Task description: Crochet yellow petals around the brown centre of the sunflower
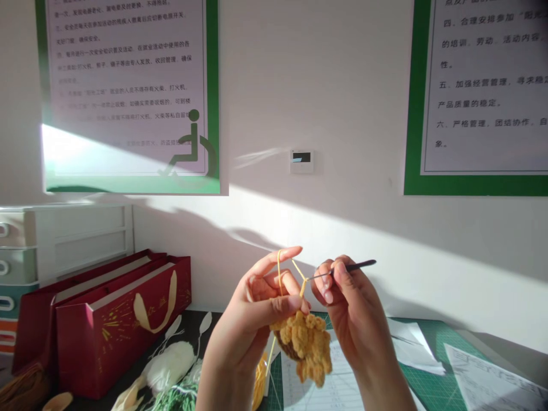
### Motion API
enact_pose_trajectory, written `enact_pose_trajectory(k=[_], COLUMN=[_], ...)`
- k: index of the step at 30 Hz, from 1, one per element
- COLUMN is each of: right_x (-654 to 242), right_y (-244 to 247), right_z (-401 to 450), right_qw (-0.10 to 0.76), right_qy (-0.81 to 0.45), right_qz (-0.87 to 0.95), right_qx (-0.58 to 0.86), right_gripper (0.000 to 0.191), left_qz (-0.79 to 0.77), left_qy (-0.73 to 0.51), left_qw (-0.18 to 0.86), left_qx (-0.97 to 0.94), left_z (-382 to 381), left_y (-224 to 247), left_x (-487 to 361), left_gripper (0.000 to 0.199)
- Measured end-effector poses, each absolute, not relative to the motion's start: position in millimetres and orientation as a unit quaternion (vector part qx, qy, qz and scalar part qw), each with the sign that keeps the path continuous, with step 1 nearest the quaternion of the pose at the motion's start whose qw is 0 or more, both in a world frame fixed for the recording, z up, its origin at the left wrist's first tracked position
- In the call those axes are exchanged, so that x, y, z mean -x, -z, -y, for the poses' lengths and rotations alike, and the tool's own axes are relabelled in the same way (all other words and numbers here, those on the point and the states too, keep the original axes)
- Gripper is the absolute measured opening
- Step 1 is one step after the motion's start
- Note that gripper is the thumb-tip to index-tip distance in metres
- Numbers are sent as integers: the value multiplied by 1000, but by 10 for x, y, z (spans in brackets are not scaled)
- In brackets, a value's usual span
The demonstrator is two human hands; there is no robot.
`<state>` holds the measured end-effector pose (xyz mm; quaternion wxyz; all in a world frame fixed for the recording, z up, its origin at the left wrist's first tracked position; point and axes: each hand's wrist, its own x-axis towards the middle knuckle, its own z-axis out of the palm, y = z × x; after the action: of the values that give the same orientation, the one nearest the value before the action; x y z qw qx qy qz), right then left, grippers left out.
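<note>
My left hand (268,297) pinches the top edge of a yellow crocheted piece (306,342) with bumpy, petal-like lobes and a brown part on its underside. Yellow yarn (280,271) loops over the raised left index finger and runs to the hook's tip. In my right hand (346,297) is a crochet hook (359,265) with a dark handle, held between thumb and fingers. Its thin metal shaft points left, and a yarn loop sits at its tip just above the piece. A yellow yarn ball (259,382) shows partly behind my left forearm.
Red gift bags (124,325) stand at the left beside a drawer unit (85,234). White yarn (170,365) and green yarn (177,398) lie near them. Papers (413,345) rest on a green cutting mat (445,337). Behind is a wall with a thermostat (302,161) and green-framed posters (213,97).
</note>
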<state>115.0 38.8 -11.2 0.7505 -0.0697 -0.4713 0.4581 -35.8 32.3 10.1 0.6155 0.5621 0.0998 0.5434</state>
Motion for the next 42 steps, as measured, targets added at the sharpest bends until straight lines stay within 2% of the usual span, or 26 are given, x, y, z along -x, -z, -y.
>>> enact_pose_trajectory(k=[3,8,23,26,34,42], right_x=[-1093,-1095,-1044,-1034,-1114,-1183], right_y=[132,212,208,203,229,187], right_z=[-384,-386,-282,-288,-396,-420], right_qw=[745,781,824,825,793,777], right_qy=[-424,-316,-177,-192,-370,-379], right_qz=[508,521,506,498,464,498], right_qx=[87,137,185,187,135,70], right_gripper=[25,17,9,10,18,17], left_qz=[-102,-130,-160,-159,-160,-163], left_qy=[-551,-563,-665,-669,-644,-617], left_qw=[613,603,562,564,585,592], left_qx=[-558,-550,-465,-457,-466,-492], left_z=[-287,-221,-157,-144,-147,-146], left_y=[-102,-92,-88,-100,-102,-105], left_x=[304,205,53,46,81,112], left_gripper=[54,51,41,41,40,37])
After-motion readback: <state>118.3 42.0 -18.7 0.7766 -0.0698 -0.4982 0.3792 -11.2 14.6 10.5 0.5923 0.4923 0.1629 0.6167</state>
